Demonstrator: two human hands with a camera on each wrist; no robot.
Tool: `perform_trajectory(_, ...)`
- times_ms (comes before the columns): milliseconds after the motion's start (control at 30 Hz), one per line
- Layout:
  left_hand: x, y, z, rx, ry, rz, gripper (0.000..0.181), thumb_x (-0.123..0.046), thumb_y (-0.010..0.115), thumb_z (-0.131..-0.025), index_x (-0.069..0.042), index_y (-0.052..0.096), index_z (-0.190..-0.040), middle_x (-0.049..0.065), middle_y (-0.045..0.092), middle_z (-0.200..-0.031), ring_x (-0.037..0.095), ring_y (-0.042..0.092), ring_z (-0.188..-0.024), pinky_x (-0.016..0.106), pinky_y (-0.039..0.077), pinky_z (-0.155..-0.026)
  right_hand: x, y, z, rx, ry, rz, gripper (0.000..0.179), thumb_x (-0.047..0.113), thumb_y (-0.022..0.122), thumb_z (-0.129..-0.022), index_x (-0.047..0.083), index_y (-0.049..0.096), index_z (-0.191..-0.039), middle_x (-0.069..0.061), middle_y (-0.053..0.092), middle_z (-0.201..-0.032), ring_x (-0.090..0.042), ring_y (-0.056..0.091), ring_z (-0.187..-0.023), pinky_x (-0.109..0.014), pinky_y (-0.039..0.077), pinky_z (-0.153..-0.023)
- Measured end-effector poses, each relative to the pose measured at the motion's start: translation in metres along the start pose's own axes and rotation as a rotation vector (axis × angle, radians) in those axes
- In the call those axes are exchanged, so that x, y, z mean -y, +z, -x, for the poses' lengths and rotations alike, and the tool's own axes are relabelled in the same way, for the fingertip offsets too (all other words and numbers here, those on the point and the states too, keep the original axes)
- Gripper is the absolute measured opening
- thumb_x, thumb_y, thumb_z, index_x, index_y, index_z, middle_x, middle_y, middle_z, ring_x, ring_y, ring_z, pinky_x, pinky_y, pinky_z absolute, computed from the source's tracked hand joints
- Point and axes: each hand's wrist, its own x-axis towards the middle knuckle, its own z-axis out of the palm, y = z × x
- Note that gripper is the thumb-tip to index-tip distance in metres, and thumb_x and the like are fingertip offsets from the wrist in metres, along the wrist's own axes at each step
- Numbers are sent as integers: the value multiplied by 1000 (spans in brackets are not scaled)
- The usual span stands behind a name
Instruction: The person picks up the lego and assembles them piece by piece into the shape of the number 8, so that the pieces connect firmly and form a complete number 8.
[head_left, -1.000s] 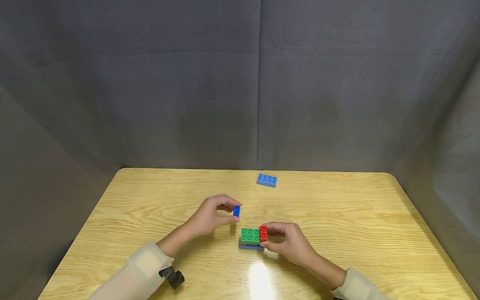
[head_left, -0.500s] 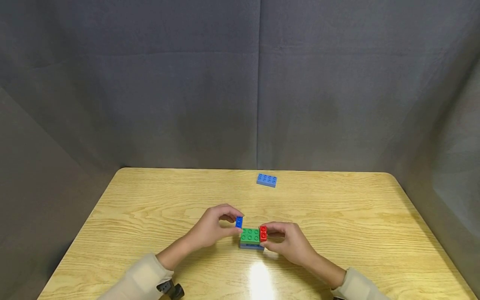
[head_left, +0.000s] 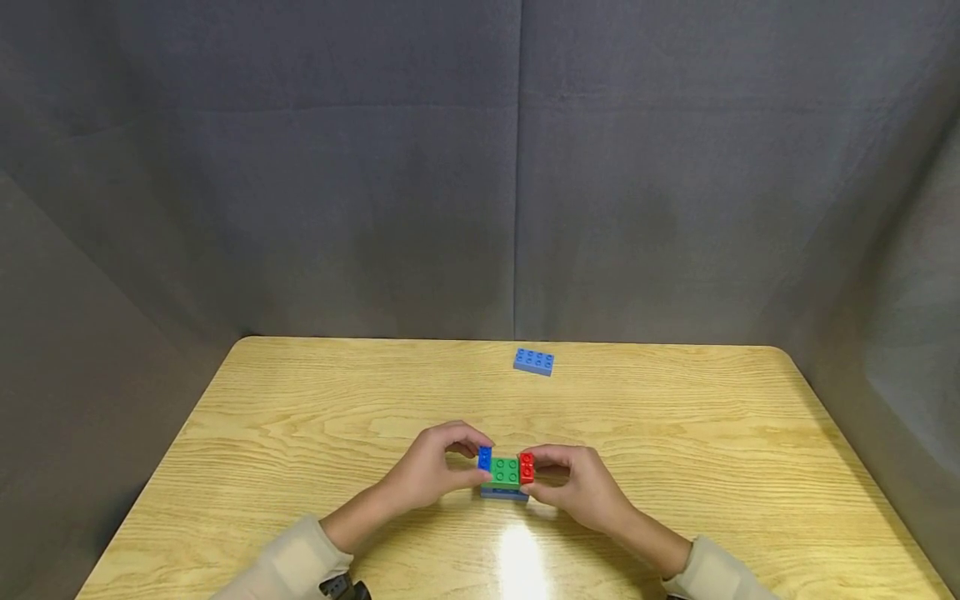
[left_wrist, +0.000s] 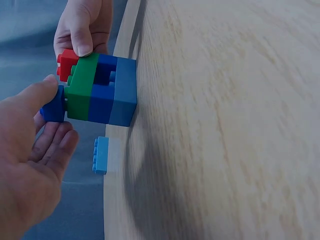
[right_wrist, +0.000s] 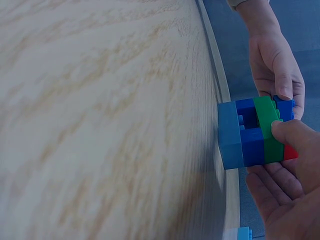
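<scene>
In the head view a small dark blue brick (head_left: 485, 458) is pinched between the thumb and fingers of my left hand (head_left: 438, 467). It is at the left end of the green brick (head_left: 505, 472); some green studs show beneath it in the left wrist view, so I cannot tell whether it is pressed fully down. At the opposite end my right hand (head_left: 581, 487) pinches a red brick (head_left: 527, 468) on top of the green one, its thumb also touching the green side. Under the green brick are dark blue bricks (left_wrist: 102, 104) with a gap between them, on a lighter blue base brick (left_wrist: 125, 92).
A separate light blue brick (head_left: 534, 361) with several studs lies near the far edge of the wooden table (head_left: 300, 392). Grey cloth (head_left: 375, 208) hangs behind the table and at its sides.
My left hand has brought the small dark blue brick nearer and to the right, from beside the stack onto the green brick's left end. My right hand has stayed on the red brick.
</scene>
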Motion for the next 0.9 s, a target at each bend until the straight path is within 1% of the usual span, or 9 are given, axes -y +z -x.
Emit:
perform_trajectory(133,2,3,0,4,-11,-3,35,-18,80,-75,-10,66,-106,-8,63,-101,11,60,-91,30,52,-85,0,0,0,0,4,3,33,22,79,-76,16,68,-107,3,70,-99,-15,66,-92,-27,54,-78)
perform_trajectory(233,-2,4,0,1,-14,-4,35,-12,80,-74,-7,65,-105,-3,64,-102,15,60,-91,34,52,-85,0,0,0,-1,3,-2,33,22,79,-76,16,68,-107,4,70,-100,-15,66,-92,-27,54,-78)
perform_trajectory(367,-19,2,2,-9,-21,6,33,-5,78,-74,-6,65,-104,6,64,-101,21,60,-91,41,52,-85,-1,0,0,-1,0,-8,33,22,79,-76,16,69,-107,4,70,-100,-16,66,-92,-28,54,-79)
perform_trajectory(433,-28,0,4,-8,-27,21,32,-3,77,-75,-6,65,-104,9,64,-101,24,61,-91,42,51,-85,-1,0,0,0,1,-12,34,23,79,-76,17,69,-107,4,70,-100,-16,66,-93,-28,54,-79)
perform_trajectory(500,-33,-1,5,-6,-28,31,31,-2,77,-75,-5,65,-103,10,64,-101,25,61,-91,42,51,-86,-2,0,0,2,1,-16,34,23,80,-76,17,68,-107,5,70,-100,-16,66,-93,-28,54,-79)
perform_trajectory(600,-29,0,5,-8,-17,28,31,-3,77,-74,-5,65,-102,9,64,-100,24,61,-91,41,51,-86,-2,0,-1,2,-2,-12,34,23,79,-76,17,69,-107,5,70,-100,-15,66,-92,-29,54,-80)
perform_trajectory(667,-21,2,3,-12,-1,13,31,-4,78,-74,-6,66,-102,6,65,-100,22,61,-91,40,51,-86,-2,0,-1,-2,-8,-7,33,23,79,-76,18,68,-107,5,70,-100,-15,66,-92,-30,54,-80)
perform_trajectory(800,-1,7,0,-24,12,-18,33,-13,81,-72,-10,67,-102,-5,64,-98,14,61,-90,33,52,-86,-3,-1,0,-3,-9,0,33,24,79,-76,18,68,-107,4,69,-101,-16,66,-93,-31,54,-81)
perform_trajectory(900,7,10,-1,-28,36,-23,34,-19,81,-72,-11,68,-103,-10,64,-98,9,61,-90,28,51,-85,-3,-2,0,-8,-7,5,33,25,79,-76,18,68,-107,5,69,-102,-15,66,-93,-30,54,-81)
